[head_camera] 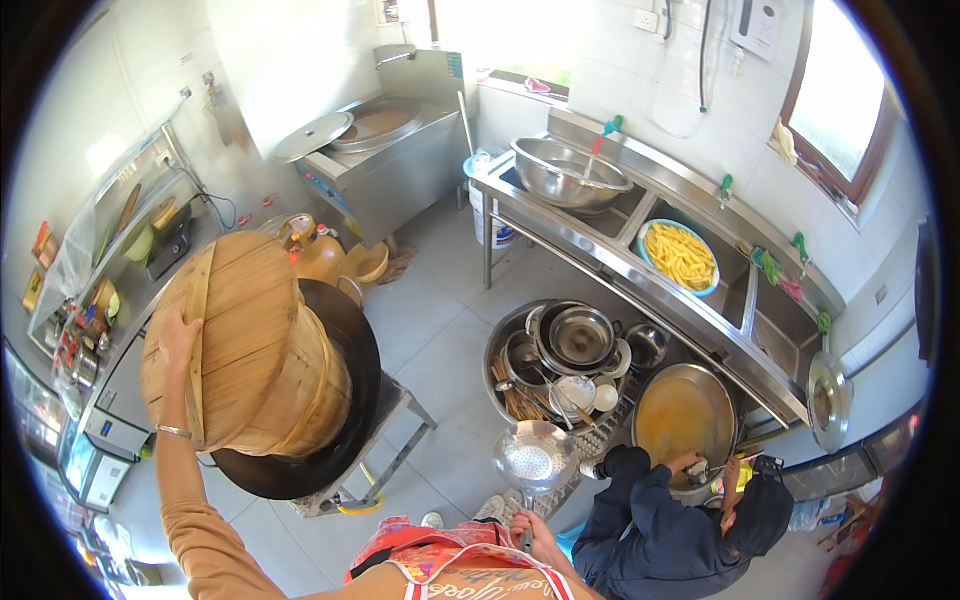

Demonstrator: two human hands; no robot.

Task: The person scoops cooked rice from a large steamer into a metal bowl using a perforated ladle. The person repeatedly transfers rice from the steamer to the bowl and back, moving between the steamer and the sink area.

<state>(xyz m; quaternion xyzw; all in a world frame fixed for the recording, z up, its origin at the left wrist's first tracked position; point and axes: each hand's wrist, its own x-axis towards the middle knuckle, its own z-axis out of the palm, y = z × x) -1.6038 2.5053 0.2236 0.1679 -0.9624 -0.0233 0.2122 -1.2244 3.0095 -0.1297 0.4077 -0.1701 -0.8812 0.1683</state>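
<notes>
My left hand (pixel 180 339) grips the flat bar across the round wooden lid (pixel 240 352) of a wooden steamer barrel (pixel 321 382). The barrel sits in a large black wok (pixel 366 337) on a metal stand (pixel 390 420). Whether the lid is lifted off the rim cannot be told. My right hand (pixel 534 531) is closed round the handle of a perforated metal skimmer (pixel 535 457), held low in front of my apron. Just beyond the skimmer stands a large basin of pots, bowls and chopsticks (pixel 491 367).
A co-worker (pixel 675 517) crouches at the right, hands at a basin of cloudy water (pixel 684 412). Behind runs a steel sink unit (pixel 570 232) with a steel basin (pixel 562 180) under a running tap and a bowl of yellow cut food (pixel 679 256). Gas cylinders (pixel 319 259) stand beyond the wok.
</notes>
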